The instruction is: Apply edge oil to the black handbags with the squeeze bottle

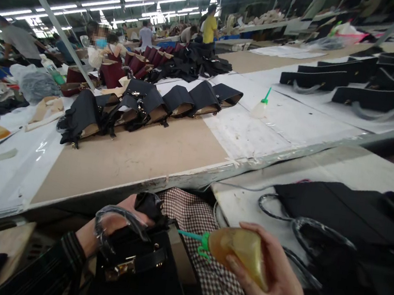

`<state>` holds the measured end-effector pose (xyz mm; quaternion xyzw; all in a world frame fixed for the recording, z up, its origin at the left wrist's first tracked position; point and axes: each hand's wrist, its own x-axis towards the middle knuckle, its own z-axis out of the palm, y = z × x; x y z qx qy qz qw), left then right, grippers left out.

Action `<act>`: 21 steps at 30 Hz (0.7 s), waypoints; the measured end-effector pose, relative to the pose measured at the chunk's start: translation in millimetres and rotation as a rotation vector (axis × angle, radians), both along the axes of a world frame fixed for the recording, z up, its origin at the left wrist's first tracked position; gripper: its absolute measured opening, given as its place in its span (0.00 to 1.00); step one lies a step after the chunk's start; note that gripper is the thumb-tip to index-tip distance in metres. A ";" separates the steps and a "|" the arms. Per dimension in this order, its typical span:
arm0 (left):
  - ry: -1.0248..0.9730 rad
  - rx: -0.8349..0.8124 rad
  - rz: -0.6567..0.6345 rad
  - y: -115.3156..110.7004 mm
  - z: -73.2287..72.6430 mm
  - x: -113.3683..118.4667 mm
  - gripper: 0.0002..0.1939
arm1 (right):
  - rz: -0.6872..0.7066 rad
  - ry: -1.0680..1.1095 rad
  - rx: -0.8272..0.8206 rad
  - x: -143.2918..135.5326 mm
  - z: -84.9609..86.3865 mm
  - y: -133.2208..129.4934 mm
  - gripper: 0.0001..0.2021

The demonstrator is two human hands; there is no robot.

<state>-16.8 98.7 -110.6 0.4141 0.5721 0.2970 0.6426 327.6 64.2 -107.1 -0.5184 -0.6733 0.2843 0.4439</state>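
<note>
In my right hand (275,280) is a squeeze bottle (237,251) of amber liquid, tipped on its side. Its green nozzle points left at the edge of a black handbag (139,271) on my lap. My left hand (123,217) closes on the upper part of that bag, beneath its plastic-wrapped handle (114,211); the fingertips are partly hidden. A gold clasp shows on the bag's front strap. Under the bag lies a checked cloth (189,205) over my lap.
Several black bag bodies (177,101) stand in a row on the worktable (136,158) ahead. Another nozzle bottle (260,108) stands behind them to the right. Black bags with wrapped handles (330,215) lie at my right. Co-workers (210,27) are farther back.
</note>
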 end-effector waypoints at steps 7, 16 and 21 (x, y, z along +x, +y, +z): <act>-0.061 -0.005 -0.008 0.0 -0.3 0.9 0.17 | 0.079 -0.090 0.113 -8.0 1.2 16.4 0.22; -0.085 0.021 -0.032 -0.6 -3.8 -3.3 0.24 | 0.258 -0.207 0.120 5.4 6.8 14.2 0.23; -0.088 0.023 -0.051 -2.0 2.8 -0.3 0.21 | 0.194 -0.190 0.091 10.0 6.6 10.1 0.23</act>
